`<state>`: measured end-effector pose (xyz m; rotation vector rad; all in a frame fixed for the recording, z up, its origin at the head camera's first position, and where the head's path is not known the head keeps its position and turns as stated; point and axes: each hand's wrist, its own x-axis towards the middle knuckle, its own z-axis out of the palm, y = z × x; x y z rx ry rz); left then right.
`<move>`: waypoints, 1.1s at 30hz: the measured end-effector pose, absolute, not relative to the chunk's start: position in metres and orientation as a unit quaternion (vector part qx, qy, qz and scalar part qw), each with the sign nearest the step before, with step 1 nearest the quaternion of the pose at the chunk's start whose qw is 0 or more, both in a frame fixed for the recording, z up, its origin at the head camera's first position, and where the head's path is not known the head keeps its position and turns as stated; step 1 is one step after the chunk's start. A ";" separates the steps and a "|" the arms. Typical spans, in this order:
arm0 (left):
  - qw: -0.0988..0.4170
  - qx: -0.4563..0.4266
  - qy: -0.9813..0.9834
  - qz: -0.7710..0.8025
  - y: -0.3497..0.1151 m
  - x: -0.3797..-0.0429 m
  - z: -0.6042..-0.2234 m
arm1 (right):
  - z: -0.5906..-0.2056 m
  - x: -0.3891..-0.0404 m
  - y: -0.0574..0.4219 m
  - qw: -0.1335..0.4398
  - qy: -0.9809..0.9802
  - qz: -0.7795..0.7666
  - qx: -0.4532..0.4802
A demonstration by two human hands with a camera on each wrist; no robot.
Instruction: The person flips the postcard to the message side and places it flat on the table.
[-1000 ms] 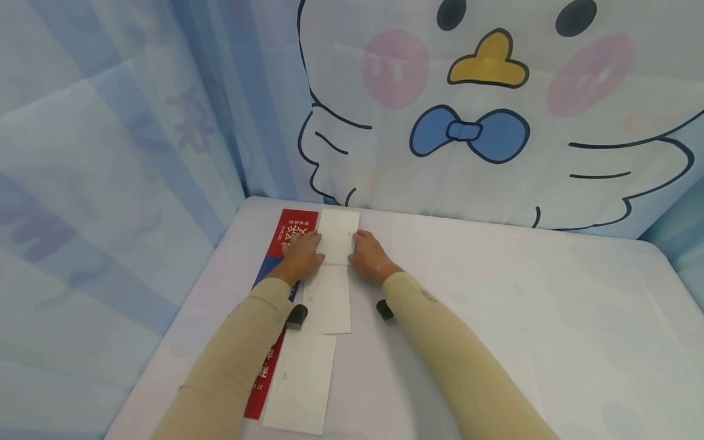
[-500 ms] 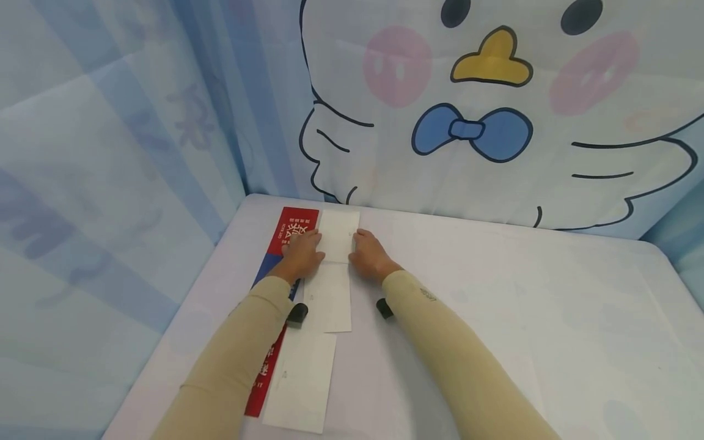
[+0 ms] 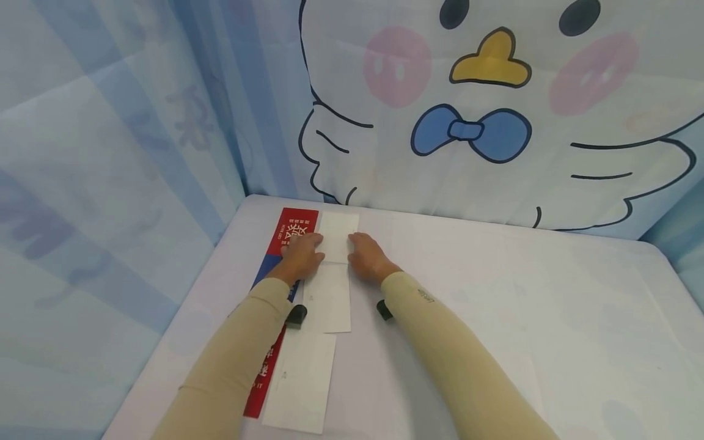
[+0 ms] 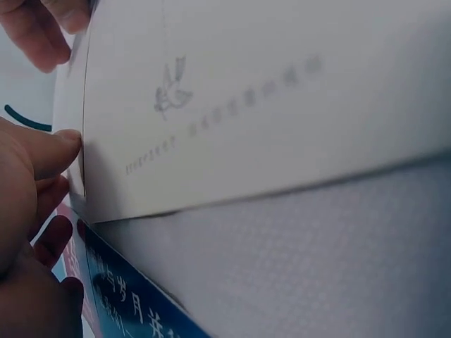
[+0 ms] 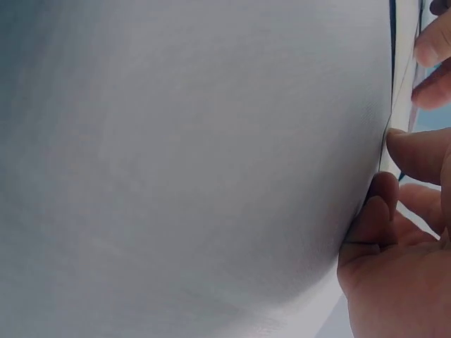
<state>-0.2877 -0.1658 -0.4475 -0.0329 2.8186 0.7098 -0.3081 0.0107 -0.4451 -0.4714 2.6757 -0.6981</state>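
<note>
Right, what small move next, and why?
Perhaps nudge the near end of the middle cream sheet left with the right hand: a wedge of table shows between it and the blue strip, and its right edge juts past the near cream sheet.

The head view is bright, wrist views dimmer.

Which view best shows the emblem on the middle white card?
Left wrist: the bird-like emblem is large there, though soft. Head shows only a tiny mark on the middle white card; right wrist doesn't show it.
</note>
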 end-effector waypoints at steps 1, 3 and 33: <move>0.115 -0.009 0.964 0.241 -0.166 -0.287 -0.447 | -0.445 -0.307 0.011 0.166 0.941 -0.245 -0.166; 0.108 -0.003 0.966 0.237 -0.166 -0.285 -0.446 | -0.444 -0.305 0.011 0.161 0.941 -0.248 -0.165; 0.078 0.027 0.953 0.292 -0.223 -0.174 -0.402 | -0.403 -0.202 0.003 0.153 0.875 -0.359 -0.286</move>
